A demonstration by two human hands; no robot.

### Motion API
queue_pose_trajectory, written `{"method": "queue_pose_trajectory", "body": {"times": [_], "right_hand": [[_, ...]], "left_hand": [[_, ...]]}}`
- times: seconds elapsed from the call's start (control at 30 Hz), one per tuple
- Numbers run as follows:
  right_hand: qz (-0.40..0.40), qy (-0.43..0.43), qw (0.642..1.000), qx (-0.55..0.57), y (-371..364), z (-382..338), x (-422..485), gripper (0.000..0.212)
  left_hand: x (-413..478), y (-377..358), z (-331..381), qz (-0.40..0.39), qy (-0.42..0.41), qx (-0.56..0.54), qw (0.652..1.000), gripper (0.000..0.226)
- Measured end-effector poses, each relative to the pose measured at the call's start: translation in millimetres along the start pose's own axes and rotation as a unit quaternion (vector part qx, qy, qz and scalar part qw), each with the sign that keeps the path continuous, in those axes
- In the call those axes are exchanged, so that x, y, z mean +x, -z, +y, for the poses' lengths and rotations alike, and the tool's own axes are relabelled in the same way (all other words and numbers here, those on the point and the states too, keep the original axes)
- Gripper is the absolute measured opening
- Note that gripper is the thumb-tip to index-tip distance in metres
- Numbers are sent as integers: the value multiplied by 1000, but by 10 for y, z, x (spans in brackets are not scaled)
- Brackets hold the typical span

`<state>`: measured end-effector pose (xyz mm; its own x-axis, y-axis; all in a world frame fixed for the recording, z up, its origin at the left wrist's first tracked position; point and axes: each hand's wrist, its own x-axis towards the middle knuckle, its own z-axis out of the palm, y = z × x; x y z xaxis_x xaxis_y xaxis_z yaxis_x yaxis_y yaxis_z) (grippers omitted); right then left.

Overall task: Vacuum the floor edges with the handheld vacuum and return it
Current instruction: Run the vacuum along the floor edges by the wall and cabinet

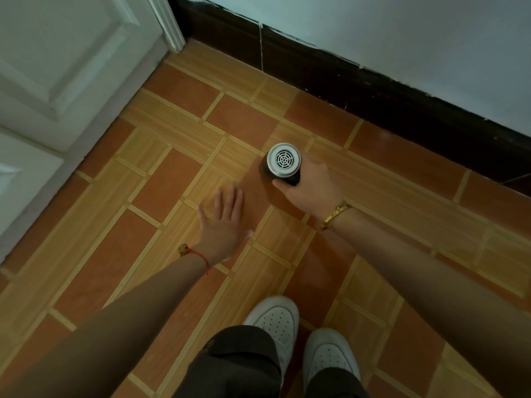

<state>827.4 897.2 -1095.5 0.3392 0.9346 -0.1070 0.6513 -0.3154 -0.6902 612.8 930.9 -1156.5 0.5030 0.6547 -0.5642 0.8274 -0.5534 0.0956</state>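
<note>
I look straight down at an orange and tan tiled floor (120, 248). My right hand (309, 188) grips the handheld vacuum (283, 162), a dark cylinder whose silver round vent grille faces up at me. Its nozzle end points down and is hidden under the body. My left hand (224, 222) hovers open and flat, fingers spread, a little to the left of the vacuum and apart from it. The dark baseboard (373, 90) runs diagonally along the wall just beyond the vacuum.
A white panelled door (57, 81) and its frame (172, 27) close the left side, meeting the baseboard in the far corner. A pale wall (402, 33) rises above the baseboard. My two white shoes (301, 334) stand at the bottom.
</note>
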Motion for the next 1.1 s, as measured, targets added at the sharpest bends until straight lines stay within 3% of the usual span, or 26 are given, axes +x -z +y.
{"method": "queue_pose_trajectory", "body": {"times": [0.13,0.33,0.47,0.8,1.1], "right_hand": [[51,3,999,-14,-47,-17,58,56],[-6,-3,1000,14,-38,-14,150,59],[41,-10,999,-10,17,18,293,57],[78,5,996,-32,5,63,598,57],[60,39,997,-34,-6,70,939,56]], "left_hand": [[13,38,25,-33,10,3,999,93],[29,66,56,-64,23,7,998,93],[38,66,66,-72,28,18,997,94],[86,-41,87,-43,50,52,996,98],[130,-53,154,-51,93,95,990,103]]}}
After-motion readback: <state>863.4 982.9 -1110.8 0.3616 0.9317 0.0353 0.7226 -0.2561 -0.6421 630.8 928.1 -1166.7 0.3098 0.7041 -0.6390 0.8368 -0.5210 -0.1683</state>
